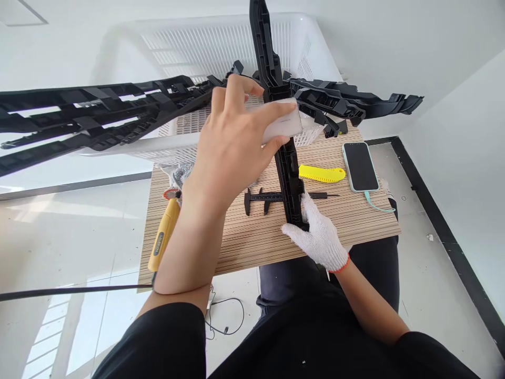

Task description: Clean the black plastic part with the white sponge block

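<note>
At the middle of the striped wooden worktop [355,221] stands a long black plastic part [290,173], held on end and leaning away toward the white basket [185,47] behind it, its upper length rising past the basket's rim to the top of the view. The right hand [317,231], in a white knit glove with a red cuff, is closed round the foot of the black plastic part, where it meets the worktop. The left hand [232,142], bare, is closed on a pale whitish block [282,123] and presses it against the left face of the black plastic part, higher up, level with the near wall of the white basket.

Just left of the foot of the black plastic part lies a black caliper [262,198], its beam running behind the part and coming out on the right. To the right of the black plastic part lies a yellow handle [321,173], and further right a phone [360,166] with a dark screen and a pale cable. Well left of the black plastic part, at the worktop's edge, lies a yellow tool [163,239], partly behind the left forearm, with a crumpled grey glove [179,173] above it.

More black plastic parts [98,113] lie across the white basket, sticking out far to the left and to the right of the upright one.
</note>
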`<act>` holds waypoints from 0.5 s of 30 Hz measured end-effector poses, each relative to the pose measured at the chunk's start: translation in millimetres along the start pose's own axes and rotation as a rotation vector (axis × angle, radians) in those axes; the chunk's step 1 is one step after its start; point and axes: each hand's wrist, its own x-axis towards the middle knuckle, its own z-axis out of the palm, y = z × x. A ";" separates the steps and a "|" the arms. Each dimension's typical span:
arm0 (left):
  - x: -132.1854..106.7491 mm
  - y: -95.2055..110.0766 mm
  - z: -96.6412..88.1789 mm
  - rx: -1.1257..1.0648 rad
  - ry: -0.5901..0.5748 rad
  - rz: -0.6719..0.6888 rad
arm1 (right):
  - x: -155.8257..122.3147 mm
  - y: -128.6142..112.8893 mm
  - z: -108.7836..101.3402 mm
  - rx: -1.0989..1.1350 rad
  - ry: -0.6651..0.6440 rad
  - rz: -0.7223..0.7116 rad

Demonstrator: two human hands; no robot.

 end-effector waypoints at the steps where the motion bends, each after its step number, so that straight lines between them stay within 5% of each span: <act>1: 0.0 1.1 1.5 0.001 0.017 -0.001 | -0.1 0.0 0.3 0.001 0.007 0.001; 15: 2.9 -2.3 -2.6 0.061 0.109 -0.192 | -2.4 -3.2 -6.4 -0.009 -0.112 0.022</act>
